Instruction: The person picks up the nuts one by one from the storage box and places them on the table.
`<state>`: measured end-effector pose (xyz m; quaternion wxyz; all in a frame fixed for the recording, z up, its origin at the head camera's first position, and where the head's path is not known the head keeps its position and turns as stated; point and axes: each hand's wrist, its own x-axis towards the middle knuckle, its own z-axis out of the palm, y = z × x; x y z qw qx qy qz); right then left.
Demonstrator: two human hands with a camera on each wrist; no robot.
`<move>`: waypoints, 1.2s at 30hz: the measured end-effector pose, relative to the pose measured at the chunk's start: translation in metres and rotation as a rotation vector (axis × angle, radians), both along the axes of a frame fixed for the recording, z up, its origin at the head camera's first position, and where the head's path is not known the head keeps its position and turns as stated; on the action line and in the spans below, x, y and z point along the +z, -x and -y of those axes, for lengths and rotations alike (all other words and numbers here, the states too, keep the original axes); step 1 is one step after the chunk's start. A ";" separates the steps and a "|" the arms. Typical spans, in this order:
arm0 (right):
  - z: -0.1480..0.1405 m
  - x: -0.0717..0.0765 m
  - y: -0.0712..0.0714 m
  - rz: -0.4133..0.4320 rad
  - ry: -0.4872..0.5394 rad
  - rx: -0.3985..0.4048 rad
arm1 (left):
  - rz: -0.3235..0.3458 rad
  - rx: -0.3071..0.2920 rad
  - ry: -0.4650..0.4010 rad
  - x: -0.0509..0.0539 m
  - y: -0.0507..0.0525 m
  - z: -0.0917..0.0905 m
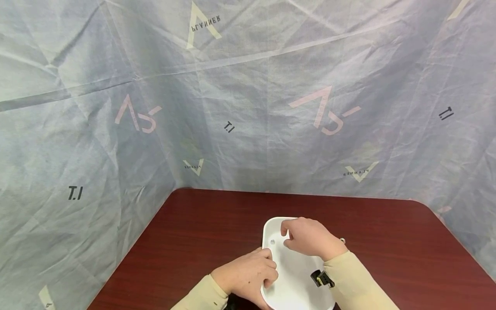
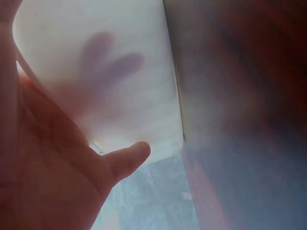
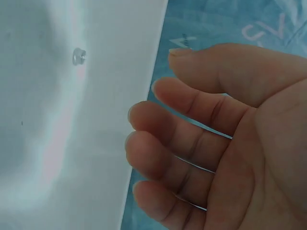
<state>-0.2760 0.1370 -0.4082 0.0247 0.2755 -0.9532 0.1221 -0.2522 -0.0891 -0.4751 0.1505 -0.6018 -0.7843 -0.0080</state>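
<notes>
A white plastic tray with rounded corners stands in front of me in the head view. My left hand grips its left rim, fingers curled over the inside. In the left wrist view the thumb lies along the outside of the tray, and two fingers show as shadows through its translucent wall. A small shiny ring-like piece is inside the tray near the far left; its exact kind is unclear. My right hand hovers over the far part of the tray, fingers loosely bent, with nothing between them in the right wrist view.
The tray is above a dark red wooden table with rounded far corners. Grey printed fabric hangs around the back and sides. A black device is on the right sleeve.
</notes>
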 end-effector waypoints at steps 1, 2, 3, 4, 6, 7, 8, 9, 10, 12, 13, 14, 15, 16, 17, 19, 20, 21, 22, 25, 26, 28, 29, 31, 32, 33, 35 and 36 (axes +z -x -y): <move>0.002 -0.001 0.002 0.003 -0.006 0.002 | -0.003 0.001 -0.001 0.000 0.000 0.000; 0.004 -0.003 0.003 0.000 -0.011 0.009 | -0.006 0.002 -0.001 0.000 0.000 0.000; 0.006 -0.004 0.005 -0.006 -0.019 0.012 | -0.007 0.002 -0.001 0.000 0.000 0.000; 0.008 -0.007 0.006 -0.015 -0.029 0.014 | -0.009 0.002 0.000 0.000 0.000 0.000; 0.011 -0.011 0.009 -0.034 -0.047 0.025 | -0.004 0.001 0.000 0.001 0.000 -0.001; 0.013 -0.013 0.009 -0.036 -0.048 0.032 | -0.002 0.001 0.002 0.001 0.000 -0.001; 0.014 -0.016 0.010 -0.038 -0.049 0.039 | -0.002 0.001 0.004 0.001 0.000 -0.001; 0.015 -0.018 0.011 -0.033 -0.048 0.041 | -0.001 0.000 0.004 0.002 -0.001 -0.001; 0.016 -0.020 0.012 -0.029 -0.047 0.047 | 0.001 0.000 0.006 0.002 -0.001 -0.001; 0.018 -0.023 0.013 -0.010 -0.039 0.050 | 0.001 0.001 0.008 0.003 -0.001 -0.001; 0.019 -0.025 0.014 -0.006 -0.035 0.052 | -0.003 0.002 0.011 0.003 -0.001 -0.001; 0.019 -0.027 0.015 -0.003 -0.036 0.051 | -0.003 0.002 0.010 0.003 -0.001 -0.001; 0.020 -0.028 0.015 -0.001 -0.039 0.049 | -0.004 0.002 0.010 0.003 -0.001 -0.001; 0.021 -0.030 0.016 0.000 -0.042 0.050 | -0.004 0.001 0.010 0.003 -0.001 -0.001; 0.022 -0.031 0.017 0.002 -0.043 0.049 | -0.004 0.001 0.008 0.002 -0.001 -0.001; 0.023 -0.034 0.017 0.007 -0.045 0.054 | -0.003 0.000 0.007 0.002 0.000 0.000; 0.024 -0.036 0.017 0.014 -0.048 0.052 | 0.000 -0.001 0.006 0.002 0.000 0.000; 0.024 -0.037 0.017 0.020 -0.049 0.052 | 0.001 -0.001 0.006 0.001 0.000 0.000; 0.025 -0.038 0.017 0.031 -0.045 0.049 | 0.005 -0.002 0.006 0.001 0.000 0.000; 0.025 -0.041 0.016 0.064 -0.047 0.041 | 0.016 -0.003 0.007 0.000 0.001 0.000; 0.025 -0.041 0.016 0.073 -0.049 0.038 | 0.017 -0.003 0.007 0.000 0.001 0.000; 0.025 -0.043 0.016 0.088 -0.055 0.035 | 0.021 -0.004 0.005 0.000 0.001 0.000; 0.026 -0.043 0.016 0.088 -0.061 0.035 | 0.023 -0.005 0.003 0.000 0.001 0.000; 0.026 -0.044 0.017 0.086 -0.070 0.035 | 0.020 -0.007 0.001 0.000 0.001 0.000; 0.027 -0.043 0.017 0.087 -0.074 0.033 | 0.019 -0.008 -0.001 0.000 0.001 0.000; 0.027 -0.043 0.016 0.089 -0.076 0.031 | 0.017 -0.008 -0.001 0.000 0.001 0.000; 0.028 -0.042 0.016 0.093 -0.077 0.027 | 0.009 -0.008 0.000 0.000 0.001 0.000; 0.028 -0.042 0.015 0.094 -0.078 0.025 | 0.004 -0.007 0.001 0.000 0.001 0.000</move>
